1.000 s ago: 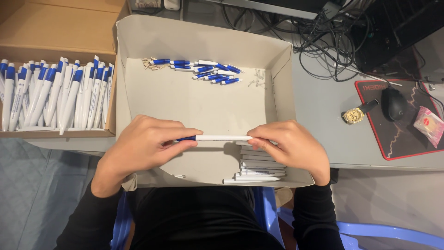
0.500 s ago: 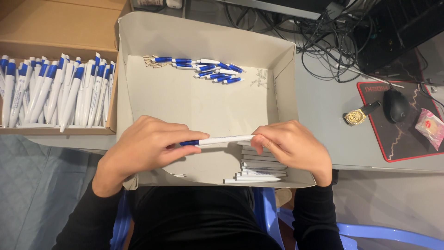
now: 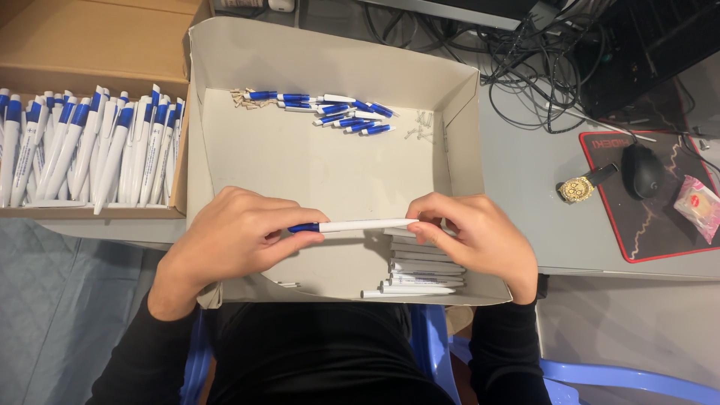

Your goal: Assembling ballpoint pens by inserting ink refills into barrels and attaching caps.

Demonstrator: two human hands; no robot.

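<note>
A white pen with a blue end (image 3: 352, 225) is held level between both hands over the near part of a shallow cardboard tray (image 3: 322, 60). My left hand (image 3: 232, 240) pinches the blue end. My right hand (image 3: 472, 236) pinches the white tip end. Just below the right hand lies a stack of white pen barrels (image 3: 420, 274). At the far side of the tray lie several blue and white pen parts (image 3: 330, 109) and small springs (image 3: 247, 97).
A brown cardboard box (image 3: 90, 45) to the left holds a row of finished blue and white pens (image 3: 82, 146). On the grey desk to the right are a mouse (image 3: 643, 171) on a black mat, a gold-coloured watch (image 3: 581, 187), and tangled cables (image 3: 540, 52).
The pen has tilted slightly and both hands have shifted a little along it; the grip on both ends stays the same.
</note>
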